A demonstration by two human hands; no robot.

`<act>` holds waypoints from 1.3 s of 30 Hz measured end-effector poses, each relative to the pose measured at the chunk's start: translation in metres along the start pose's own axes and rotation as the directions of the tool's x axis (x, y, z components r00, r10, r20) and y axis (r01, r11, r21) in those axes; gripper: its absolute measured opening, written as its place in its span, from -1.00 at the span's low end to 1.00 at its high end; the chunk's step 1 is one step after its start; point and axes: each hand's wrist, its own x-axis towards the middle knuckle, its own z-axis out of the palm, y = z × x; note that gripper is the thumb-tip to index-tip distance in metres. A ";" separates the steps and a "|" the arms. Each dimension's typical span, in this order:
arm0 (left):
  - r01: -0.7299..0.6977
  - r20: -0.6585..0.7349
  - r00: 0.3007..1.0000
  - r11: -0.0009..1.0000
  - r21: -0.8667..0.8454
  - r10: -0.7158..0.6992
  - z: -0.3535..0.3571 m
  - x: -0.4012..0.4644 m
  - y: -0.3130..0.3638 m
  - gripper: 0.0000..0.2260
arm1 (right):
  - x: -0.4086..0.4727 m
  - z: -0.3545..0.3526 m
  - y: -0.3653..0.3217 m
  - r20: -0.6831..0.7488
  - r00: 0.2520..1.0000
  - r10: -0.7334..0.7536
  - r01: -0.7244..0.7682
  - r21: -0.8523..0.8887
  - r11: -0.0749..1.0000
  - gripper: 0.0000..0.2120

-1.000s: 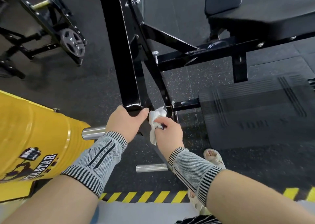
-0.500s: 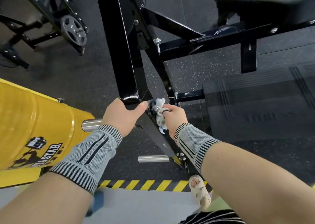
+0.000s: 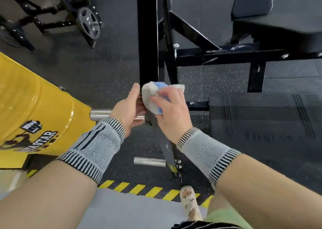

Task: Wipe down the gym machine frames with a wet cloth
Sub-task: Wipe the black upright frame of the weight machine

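Two bare hands, the left hand (image 3: 128,109) and right hand (image 3: 171,113), met at one white-and-blue crumpled cloth (image 3: 153,96). Two polished steel pegs (image 3: 100,114) (image 3: 149,161) showed, one yellow weight plate stack (image 3: 34,106), and two grey knitted wrist sleeves (image 3: 94,151) (image 3: 207,153).

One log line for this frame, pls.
step: wiping frame | right hand: holds cloth on black post | left hand: touches post base

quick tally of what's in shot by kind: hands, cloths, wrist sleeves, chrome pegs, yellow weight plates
hands: 2, left hand, right hand
cloths: 1, cloth
wrist sleeves: 2, left sleeve, right sleeve
chrome pegs: 2, upper peg, lower peg
yellow weight plates: 1, yellow plate
total: 8
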 end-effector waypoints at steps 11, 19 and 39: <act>0.008 0.029 1.000 0.965 -0.262 -0.001 -0.004 -0.018 -0.046 -0.57 | 0.010 -0.004 0.010 0.292 0.844 -0.449 0.531 -0.344 0.775 -0.70; -0.043 -0.012 0.999 0.960 -0.278 0.042 0.001 -0.027 -0.063 -0.70 | -0.019 -0.009 0.027 0.858 0.482 -0.177 0.839 -0.394 0.374 -0.40; -0.084 -0.296 0.955 0.942 -0.324 -0.017 0.051 -0.015 -0.086 -0.40 | -0.001 -0.008 0.045 0.887 0.294 -0.356 0.954 -0.294 0.054 -0.33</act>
